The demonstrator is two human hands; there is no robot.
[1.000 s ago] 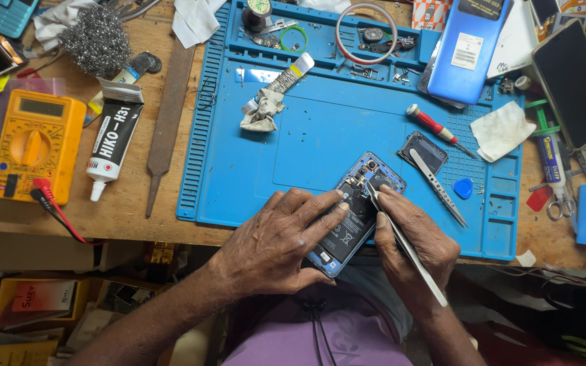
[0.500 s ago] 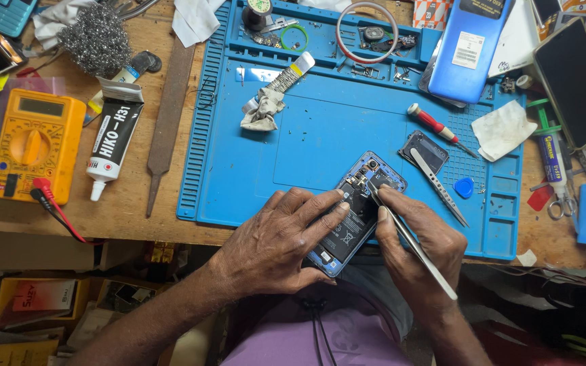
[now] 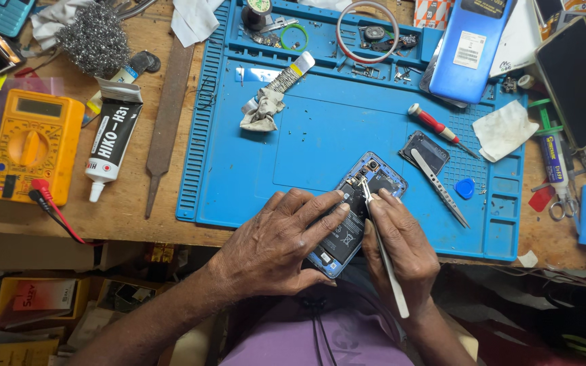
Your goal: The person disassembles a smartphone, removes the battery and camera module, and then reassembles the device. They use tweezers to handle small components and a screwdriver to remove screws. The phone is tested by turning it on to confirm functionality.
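Note:
An opened blue smartphone [image 3: 361, 203] with its back cover off lies at the near edge of a blue work mat [image 3: 347, 122]. My left hand [image 3: 276, 240] lies over the phone's lower half and holds it down. My right hand [image 3: 401, 251] grips metal tweezers [image 3: 380, 244], whose tips touch the parts near the phone's camera at its top end. The phone's lower part is hidden under my fingers.
On the mat lie a second pair of tweezers [image 3: 440, 188], a small dark cover [image 3: 424, 150], a red screwdriver [image 3: 435, 127], a blue pick [image 3: 466, 188] and a squeezed tube [image 3: 276, 95]. A yellow multimeter [image 3: 32, 146], glue tube [image 3: 111, 139] and file [image 3: 166, 122] sit left. Phones [image 3: 473, 47] lie far right.
The tweezers' rear end has swung a little toward me and the tips stay at the phone's top. My left hand has not moved.

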